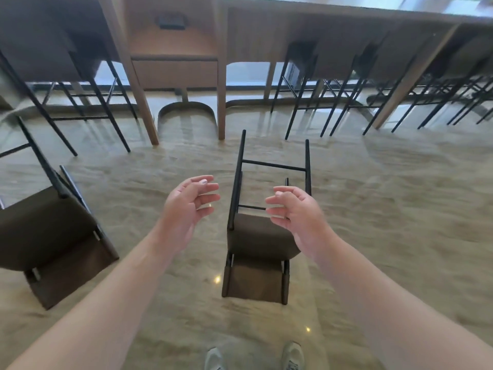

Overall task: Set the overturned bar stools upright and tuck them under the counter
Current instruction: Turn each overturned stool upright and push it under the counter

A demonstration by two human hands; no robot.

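On the floor, overturned stool, legs toward counter.

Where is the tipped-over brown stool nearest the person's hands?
In the head view, the brown-cushioned black-legged stool lies on the beige floor at centre, between both hands, legs pointing toward the wooden counter.

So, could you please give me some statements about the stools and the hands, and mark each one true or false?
1. The stool in the middle lies overturned on the floor. True.
2. The left hand grips a stool leg. False: it is open and holds nothing.
3. The right hand holds nothing. True.
4. No stool stands under the counter. False: several upright stools stand there.
5. A second overturned stool lies at the left. True.
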